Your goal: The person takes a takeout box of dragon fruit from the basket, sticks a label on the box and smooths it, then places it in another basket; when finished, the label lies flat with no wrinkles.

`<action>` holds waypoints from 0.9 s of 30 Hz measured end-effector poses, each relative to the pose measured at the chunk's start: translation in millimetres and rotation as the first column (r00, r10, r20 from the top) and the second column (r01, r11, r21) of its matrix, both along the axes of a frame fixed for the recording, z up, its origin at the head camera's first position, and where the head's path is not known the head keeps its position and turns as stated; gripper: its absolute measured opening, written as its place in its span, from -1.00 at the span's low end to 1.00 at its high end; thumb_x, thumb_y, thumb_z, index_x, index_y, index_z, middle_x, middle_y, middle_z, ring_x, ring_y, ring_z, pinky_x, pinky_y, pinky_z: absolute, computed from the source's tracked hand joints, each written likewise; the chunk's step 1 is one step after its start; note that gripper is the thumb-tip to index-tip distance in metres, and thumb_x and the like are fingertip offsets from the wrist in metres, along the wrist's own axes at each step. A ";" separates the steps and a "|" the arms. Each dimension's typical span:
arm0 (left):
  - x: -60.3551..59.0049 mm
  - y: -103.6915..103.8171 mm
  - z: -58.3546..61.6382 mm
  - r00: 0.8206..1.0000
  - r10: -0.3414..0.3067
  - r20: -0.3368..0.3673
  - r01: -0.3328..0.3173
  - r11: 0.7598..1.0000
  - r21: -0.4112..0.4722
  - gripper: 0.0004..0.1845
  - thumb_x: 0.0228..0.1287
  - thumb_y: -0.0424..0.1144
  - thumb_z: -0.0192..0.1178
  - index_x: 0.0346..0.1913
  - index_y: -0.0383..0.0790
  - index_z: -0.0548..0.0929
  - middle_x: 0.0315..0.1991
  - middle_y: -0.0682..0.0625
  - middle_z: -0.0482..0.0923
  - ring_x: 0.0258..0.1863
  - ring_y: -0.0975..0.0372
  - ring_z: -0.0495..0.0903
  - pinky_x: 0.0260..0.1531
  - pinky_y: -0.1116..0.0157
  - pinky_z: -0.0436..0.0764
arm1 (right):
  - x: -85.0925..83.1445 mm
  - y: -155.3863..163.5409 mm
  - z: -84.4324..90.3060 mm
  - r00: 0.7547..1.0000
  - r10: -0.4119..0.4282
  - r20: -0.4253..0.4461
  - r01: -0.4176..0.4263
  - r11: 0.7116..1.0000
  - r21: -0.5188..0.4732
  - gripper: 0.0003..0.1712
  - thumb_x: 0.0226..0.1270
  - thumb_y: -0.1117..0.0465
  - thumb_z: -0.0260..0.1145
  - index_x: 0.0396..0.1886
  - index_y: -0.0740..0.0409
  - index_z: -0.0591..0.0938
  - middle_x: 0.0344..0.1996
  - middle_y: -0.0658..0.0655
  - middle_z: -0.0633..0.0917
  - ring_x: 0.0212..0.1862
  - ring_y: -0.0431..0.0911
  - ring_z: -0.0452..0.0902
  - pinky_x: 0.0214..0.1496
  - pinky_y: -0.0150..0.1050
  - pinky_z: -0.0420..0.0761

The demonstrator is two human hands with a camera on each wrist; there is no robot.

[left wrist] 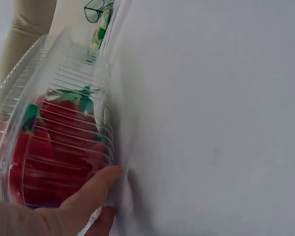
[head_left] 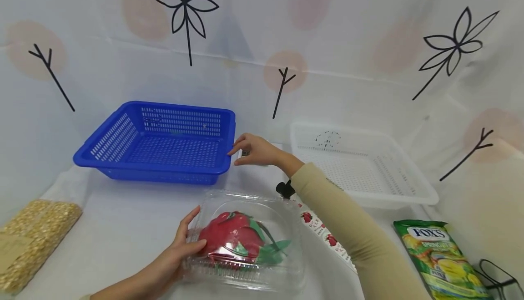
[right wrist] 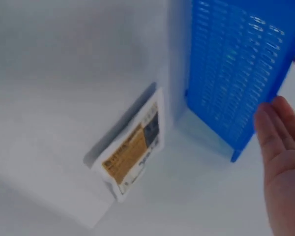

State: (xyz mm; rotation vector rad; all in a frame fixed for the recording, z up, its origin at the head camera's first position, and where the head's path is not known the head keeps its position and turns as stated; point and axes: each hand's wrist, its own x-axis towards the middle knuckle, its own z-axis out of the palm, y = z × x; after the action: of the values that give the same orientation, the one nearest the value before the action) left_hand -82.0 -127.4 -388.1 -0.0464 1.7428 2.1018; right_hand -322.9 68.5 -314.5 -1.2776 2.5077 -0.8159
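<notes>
Your left hand (head_left: 173,256) steadies the clamshell (head_left: 245,241) of red fruit near the table's front edge, fingers curled against its side. Your right hand (head_left: 255,150) reaches to the blue basket (head_left: 157,143), fingers relaxed and apart, holding nothing, just above a small packet (right wrist: 132,150). The clamshell is thin: squeeze hard and I'd expect it to buckle or pop open.

A long beige sleeve (head_left: 352,227) of finely ribbed knit is worn on the right arm, ending at the wrist, where a small black device (head_left: 285,189) is strapped. Both the right hand (head_left: 255,150) and the left hand (head_left: 180,247) are bare. No sleeve is seen along the visible left forearm.
</notes>
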 end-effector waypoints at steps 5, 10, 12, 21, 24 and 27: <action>3.2 5.6 3.5 1.000 -0.029 0.007 0.029 1.000 -0.007 -0.16 0.31 -0.17 0.02 0.43 0.16 -0.31 0.34 -0.34 -0.56 0.26 -0.34 -0.17 -0.19 -0.36 0.36 | 3.8 11.4 9.7 0.999 -0.007 0.051 0.009 0.999 -0.039 -0.66 0.15 0.21 0.40 -0.05 0.15 0.67 -0.05 0.07 0.56 0.09 -0.08 0.40 0.18 -0.17 0.42; 5.9 7.9 8.2 1.000 -0.017 0.017 0.018 0.996 -0.091 -0.14 0.30 -0.14 0.06 0.44 0.11 -0.30 0.35 -0.37 -0.55 0.25 -0.43 -0.24 -0.30 -0.42 0.35 | 16.5 24.1 20.7 1.000 0.008 0.026 -0.005 0.992 -0.126 -0.65 0.14 0.24 0.40 -0.04 0.18 0.65 -0.06 0.06 0.59 0.05 -0.08 0.45 0.16 -0.20 0.44; 6.8 6.7 8.7 1.000 -0.018 0.015 0.020 0.992 -0.121 -0.14 0.29 -0.12 0.07 0.44 0.12 -0.28 0.35 -0.40 -0.49 0.23 -0.47 -0.22 -0.33 -0.41 0.37 | 23.9 30.2 25.1 1.000 0.014 0.025 -0.010 0.987 -0.160 -0.65 0.14 0.26 0.39 -0.04 0.20 0.64 -0.06 0.07 0.59 0.04 -0.07 0.46 0.17 -0.17 0.43; 6.1 0.6 7.6 0.997 -0.079 -0.017 0.075 0.983 -0.165 -0.13 0.29 -0.08 0.10 0.43 0.10 -0.29 0.25 -0.48 -0.24 0.11 -0.42 0.14 -0.37 -0.23 0.53 | 57.6 69.4 32.4 1.000 -0.002 0.030 0.009 0.969 -0.248 -0.66 0.14 0.28 0.39 -0.04 0.17 0.64 -0.02 0.11 0.56 0.11 -0.02 0.43 0.18 -0.18 0.42; 5.1 1.4 6.7 0.994 -0.100 -0.034 0.094 0.985 -0.148 -0.11 0.28 -0.09 0.11 0.43 0.07 -0.31 0.23 -0.49 -0.23 0.08 -0.39 0.20 -0.35 -0.18 0.56 | 69.1 84.5 32.1 0.999 -0.046 0.003 0.045 0.971 -0.234 -0.66 0.13 0.27 0.40 -0.06 0.14 0.64 -0.01 0.08 0.56 0.11 -0.07 0.42 0.18 -0.17 0.42; 5.0 1.8 6.4 0.994 -0.094 -0.051 0.084 0.980 -0.181 -0.11 0.27 -0.10 0.12 0.43 0.04 -0.28 0.20 -0.51 -0.15 0.04 -0.34 0.28 -0.40 -0.10 0.60 | 80.4 99.4 30.8 0.996 -0.081 -0.030 0.072 0.973 -0.220 -0.67 0.12 0.26 0.41 -0.07 0.13 0.65 0.00 0.11 0.56 0.10 -0.07 0.43 0.17 -0.11 0.43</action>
State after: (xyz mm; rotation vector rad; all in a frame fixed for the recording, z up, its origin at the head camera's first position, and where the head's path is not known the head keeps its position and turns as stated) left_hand -77.0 -125.6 -381.7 0.0429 1.9271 1.8973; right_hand -242.5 167.9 -283.7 -1.2787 2.5692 -1.1225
